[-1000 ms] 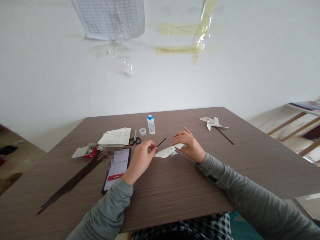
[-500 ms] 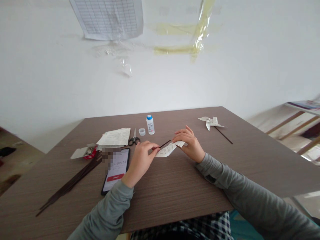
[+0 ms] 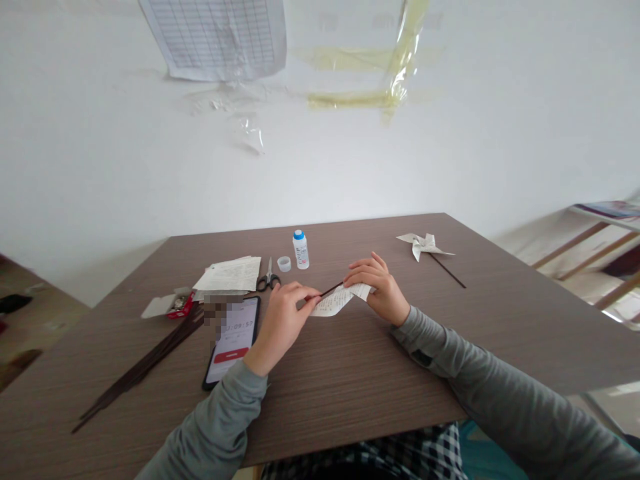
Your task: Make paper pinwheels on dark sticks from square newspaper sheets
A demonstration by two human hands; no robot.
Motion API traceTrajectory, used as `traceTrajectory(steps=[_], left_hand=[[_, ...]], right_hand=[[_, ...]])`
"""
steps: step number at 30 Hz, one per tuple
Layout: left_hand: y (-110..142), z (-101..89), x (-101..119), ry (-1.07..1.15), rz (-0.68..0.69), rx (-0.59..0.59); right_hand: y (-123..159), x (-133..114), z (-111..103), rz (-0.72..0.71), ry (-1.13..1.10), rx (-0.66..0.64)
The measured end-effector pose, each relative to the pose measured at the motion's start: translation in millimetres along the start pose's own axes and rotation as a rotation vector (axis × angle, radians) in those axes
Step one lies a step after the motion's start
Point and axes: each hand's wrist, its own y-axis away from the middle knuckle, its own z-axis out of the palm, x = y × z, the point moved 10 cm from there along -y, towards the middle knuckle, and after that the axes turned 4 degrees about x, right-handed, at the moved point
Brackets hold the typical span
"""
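Printed paper (image 3: pixel 334 305) between the two hands, above the tabletop (image 3: pixel 350 373). Left hand (image 3: pixel 281 317): grip closed, thumb and fingertips pinching thin dark stick (image 3: pixel 331 290) and near the paper's left end; touch on the paper partly hidden by the fingers. Right hand (image 3: pixel 380 290): grip closed on the paper's right end, fingers curled over the top. Stick slanting up out of the left grip, along the paper's upper edge, far tip at the right fingertips; contact there too small to tell.

Beyond the hands: upright blue-capped bottle (image 3: pixel 301 251), small clear cup (image 3: pixel 284 264) beside it, then scissors (image 3: pixel 269 279), stack of printed sheets (image 3: pixel 229 274), open red box (image 3: pixel 181 304). Left of the left hand: phone (image 3: pixel 233 347), bundle of dark sticks (image 3: pixel 137 363). Well to the right: paper pinwheel (image 3: pixel 424 246) on its own dark stick, lying flat.
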Motion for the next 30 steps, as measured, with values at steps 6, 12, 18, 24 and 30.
traceTrajectory(steps=[6,12,18,24,30], left_hand=[[0.6,0.1,2.4,-0.005,-0.016,-0.02],[-0.1,0.6,3.4,0.002,-0.013,-0.023],[-0.4,1.2,2.9,0.011,-0.012,-0.022],[0.3,1.6,3.7,0.007,-0.011,-0.03],[-0.3,3.9,0.7,-0.01,-0.023,-0.05]], right_hand=[[0.3,1.0,2.3,-0.007,0.024,-0.025],[-0.3,1.0,2.0,0.001,0.004,-0.017],[-0.4,-0.2,3.4,-0.01,0.015,-0.025],[-0.6,-0.5,2.9,0.001,0.013,-0.028],[-2.0,-0.3,0.3,0.05,-0.008,-0.001]])
